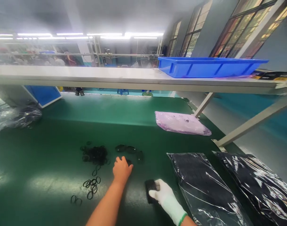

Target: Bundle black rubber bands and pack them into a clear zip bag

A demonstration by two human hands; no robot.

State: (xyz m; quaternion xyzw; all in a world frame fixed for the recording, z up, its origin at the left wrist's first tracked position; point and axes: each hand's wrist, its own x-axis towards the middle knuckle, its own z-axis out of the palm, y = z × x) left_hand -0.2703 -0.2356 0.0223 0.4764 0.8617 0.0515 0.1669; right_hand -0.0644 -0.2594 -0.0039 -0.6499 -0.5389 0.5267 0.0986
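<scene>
My bare left hand [122, 169] is over the green table with its fingers curled down. A small dark piece [128, 162] shows between its fingers and thumb, mostly hidden. Just beyond it lie several dark, flat, rounded pieces [130, 149]. My right hand [163, 193], in a white glove with a green cuff, grips a black ribbed block [150, 191] by its right side, low over the table. To the left are a heap of thin black rings [96, 154] and a looser cluster of black rings [93, 185], with two more rings [76, 200] nearer me.
Two clear bags with black contents [204, 185] [258, 179] lie at the right. Behind them are a pink plastic packet [182, 123] and slanted shelf supports [251, 122]. A white shelf [87, 73] spans above, carrying a blue bin [211, 67]. Crumpled clear plastic [16, 116] lies far left.
</scene>
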